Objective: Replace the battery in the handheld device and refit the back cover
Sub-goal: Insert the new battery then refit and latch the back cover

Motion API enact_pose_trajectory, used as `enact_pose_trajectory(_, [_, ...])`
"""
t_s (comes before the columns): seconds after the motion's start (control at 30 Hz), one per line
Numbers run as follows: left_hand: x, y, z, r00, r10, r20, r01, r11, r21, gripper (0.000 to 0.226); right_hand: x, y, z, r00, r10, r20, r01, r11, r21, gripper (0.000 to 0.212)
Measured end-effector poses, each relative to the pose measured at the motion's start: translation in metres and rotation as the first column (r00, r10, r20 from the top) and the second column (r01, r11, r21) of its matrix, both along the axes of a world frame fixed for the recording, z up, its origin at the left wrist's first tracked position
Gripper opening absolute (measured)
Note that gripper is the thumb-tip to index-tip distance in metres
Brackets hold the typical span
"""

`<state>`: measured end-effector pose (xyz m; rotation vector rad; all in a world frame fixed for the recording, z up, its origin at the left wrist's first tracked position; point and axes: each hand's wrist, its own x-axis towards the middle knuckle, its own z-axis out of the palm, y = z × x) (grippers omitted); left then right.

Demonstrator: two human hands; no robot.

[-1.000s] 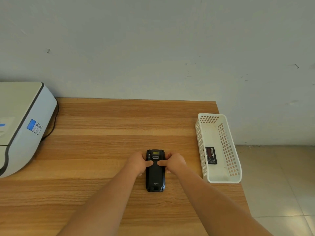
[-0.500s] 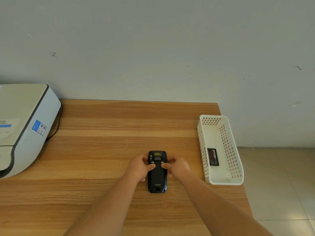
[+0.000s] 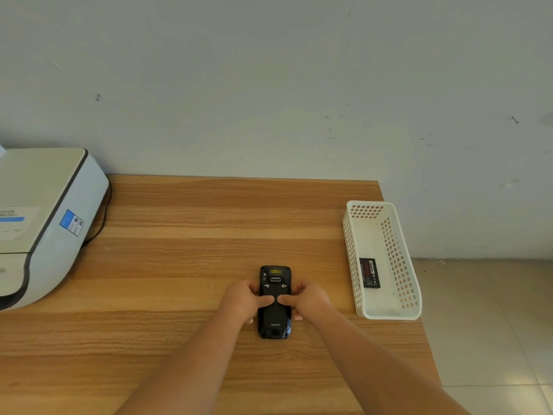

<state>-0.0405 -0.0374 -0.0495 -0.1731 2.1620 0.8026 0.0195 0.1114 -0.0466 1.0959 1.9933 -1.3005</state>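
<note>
The left hand clasps the left edge of the black, slab-shaped handheld device, fingers curled round its side and thumb laid flat across the back cover. The device lies face down on the brown wood-grain table, near its middle, long axis pointing away from the person. The right hand mirrors the left, fingers hooked round the right edge, thumb pressing the cover so the two thumb tips nearly meet at the centre.

Compared with a second ago the thumbs sit a little lower on the cover, so more of the upper back shows, including the two small latch-like marks beside the yellow label. The device itself has hardly shifted on the table. That reads as the thumbs pressing or sliding the cover; I judge it is either being released or seated, and the pictures do not settle which.

At the far left a white, grey-trimmed printer-like machine is cut off by the frame edge. At the right, well apart from the device, a small black rectangular battery lies in the white perforated plastic basket; whether it is the old or the new cell cannot be told. The fingertips under the device are hidden, and any seam around the cover is too fine to make out.
</note>
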Motion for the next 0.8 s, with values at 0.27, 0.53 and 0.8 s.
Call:
enact_pose_trajectory(0.27, [0.009, -0.002, -0.011, 0.997, 0.009, -0.083, -0.008, 1.0, 0.011, 0.033, 0.004, -0.002, -0.006, 1.0, 0.014, -0.003, -0.014, 1.0, 0.003, 0.035])
enact_pose_trajectory(0.53, [0.015, -0.012, 0.006, 0.992, -0.07, 0.107, 0.07, 0.998, 0.002, 0.047, 0.017, -0.005, -0.004, 0.998, 0.064, 0.008, -0.064, 0.997, -0.037, 0.055])
enact_pose_trajectory(0.8, [0.019, -0.015, -0.002, 0.996, -0.008, 0.086, 0.005, 0.999, 0.035, 0.043, 0.014, -0.004, -0.003, 0.993, 0.118, 0.002, -0.118, 0.992, -0.045, 0.057])
